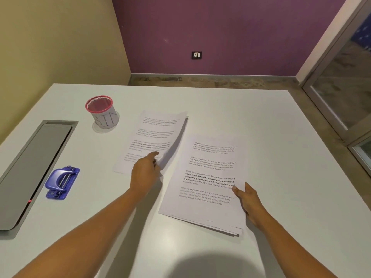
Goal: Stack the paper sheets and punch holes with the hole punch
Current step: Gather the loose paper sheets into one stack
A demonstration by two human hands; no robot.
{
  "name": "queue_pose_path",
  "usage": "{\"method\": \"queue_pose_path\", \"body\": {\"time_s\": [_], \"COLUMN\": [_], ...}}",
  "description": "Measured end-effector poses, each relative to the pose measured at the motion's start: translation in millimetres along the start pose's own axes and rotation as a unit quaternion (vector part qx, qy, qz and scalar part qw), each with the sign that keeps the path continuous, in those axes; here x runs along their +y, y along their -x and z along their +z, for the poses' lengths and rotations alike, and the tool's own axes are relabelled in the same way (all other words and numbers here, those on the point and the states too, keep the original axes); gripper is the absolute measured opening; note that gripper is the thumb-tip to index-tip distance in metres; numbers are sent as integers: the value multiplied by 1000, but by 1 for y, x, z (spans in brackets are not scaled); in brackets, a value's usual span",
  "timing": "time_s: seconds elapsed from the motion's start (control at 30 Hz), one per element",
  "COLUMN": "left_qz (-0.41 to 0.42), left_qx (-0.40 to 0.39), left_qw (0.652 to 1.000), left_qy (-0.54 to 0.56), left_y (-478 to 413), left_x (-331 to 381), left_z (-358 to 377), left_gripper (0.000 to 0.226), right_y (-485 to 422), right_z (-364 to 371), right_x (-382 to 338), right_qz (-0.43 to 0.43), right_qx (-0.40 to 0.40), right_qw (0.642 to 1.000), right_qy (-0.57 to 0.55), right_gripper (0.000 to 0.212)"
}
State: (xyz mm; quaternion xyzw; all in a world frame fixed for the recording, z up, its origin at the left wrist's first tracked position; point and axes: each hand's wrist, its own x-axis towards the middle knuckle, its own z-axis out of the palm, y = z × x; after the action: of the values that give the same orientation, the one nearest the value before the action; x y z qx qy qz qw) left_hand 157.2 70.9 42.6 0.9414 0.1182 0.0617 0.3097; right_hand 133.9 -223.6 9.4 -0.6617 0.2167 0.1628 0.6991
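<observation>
Two lots of printed paper lie on the white table (271,121). The left sheets (154,135) sit mid-table, and the top one curls up along its right edge. My left hand (145,173) pinches that sheet near its lower right corner, thumb on top. To the right lies a stack of sheets (206,189) with its lower edges fanned. My right hand (248,199) holds the stack's right edge, thumb pressed on the top page. A blue hole punch (61,182) stands at the left, apart from both hands.
A red-rimmed mesh cup (102,112) marked "BIN" stands behind the left sheets. A grey cable hatch (34,169) is set into the table's left side. The table's far edge meets a purple wall, with a glass door at the right.
</observation>
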Motion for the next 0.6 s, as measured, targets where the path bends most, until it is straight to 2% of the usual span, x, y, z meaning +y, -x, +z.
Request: {"method": "queue_pose_path", "body": {"time_s": [0.17,0.3,0.47,0.53,0.6], "left_qz": [82,148,179,187,177], "left_qx": [-36,-83,-149,-198,-232], "left_qw": [992,980,967,956,944], "left_qy": [90,104,107,106,151], "left_y": [35,69,107,116,121], "left_x": [39,60,70,70,70], "left_z": [1,7,11,7,0], "left_gripper": [35,31,32,40,44], "right_y": [6,14,27,32,37], "right_z": [8,16,19,19,19], "right_x": [-1,-4,-9,-10,-9], "right_qz": [8,19,51,60,70], "right_qx": [-25,-51,-75,-85,-93], "right_qw": [999,998,992,989,984], "right_qy": [-18,-38,-87,-109,-137], "right_gripper": [27,20,27,27,27]}}
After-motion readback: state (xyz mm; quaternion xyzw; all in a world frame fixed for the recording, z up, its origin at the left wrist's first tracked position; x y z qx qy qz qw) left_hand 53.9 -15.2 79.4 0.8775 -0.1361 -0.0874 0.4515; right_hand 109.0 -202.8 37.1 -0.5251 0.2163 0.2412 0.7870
